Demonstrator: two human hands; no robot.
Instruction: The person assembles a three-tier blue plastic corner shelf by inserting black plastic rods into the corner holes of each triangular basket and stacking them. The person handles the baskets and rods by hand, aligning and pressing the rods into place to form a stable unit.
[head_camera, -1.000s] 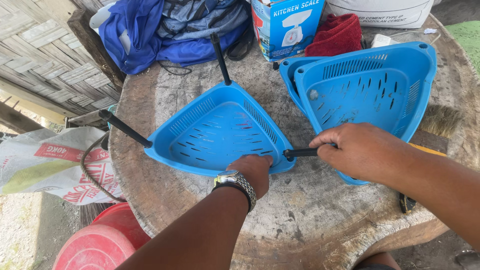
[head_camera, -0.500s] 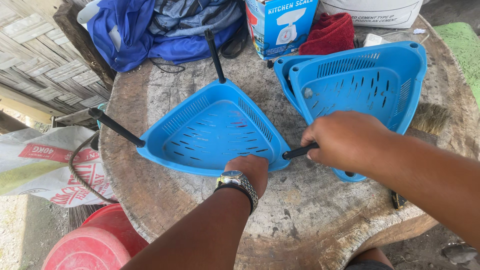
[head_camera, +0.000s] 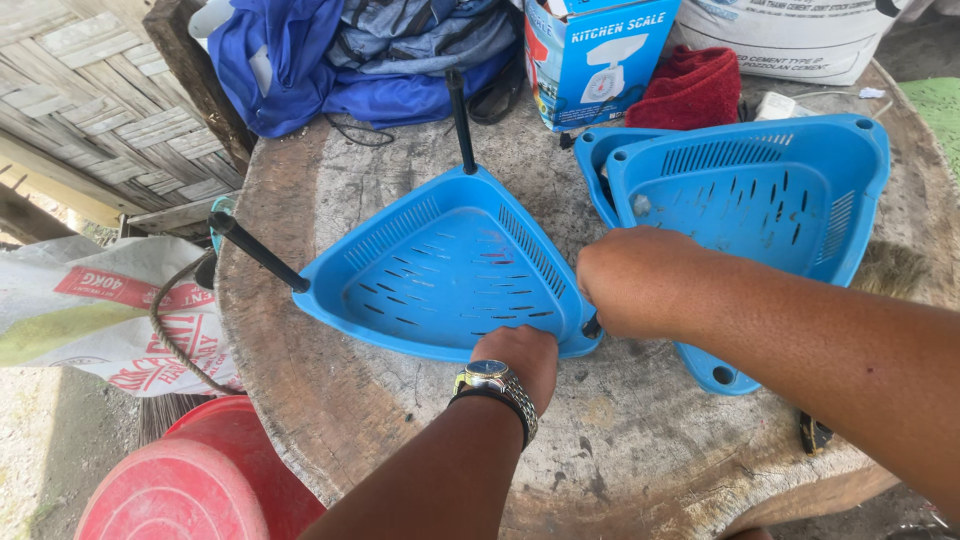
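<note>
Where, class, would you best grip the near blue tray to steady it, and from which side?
Probably the near rim of the blue tray, from the person's side: that edge is bare, while black pegs stick out at its corners.

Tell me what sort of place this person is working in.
Probably an outdoor or open-sided rural work spot, not a factory. The bench is a rough round wooden slab, a woven bamboo wall stands behind it, and sacks and a red bucket sit on bare ground.

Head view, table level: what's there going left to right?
Black leg → blue tray → left hand → right hand → stacked trays
</note>
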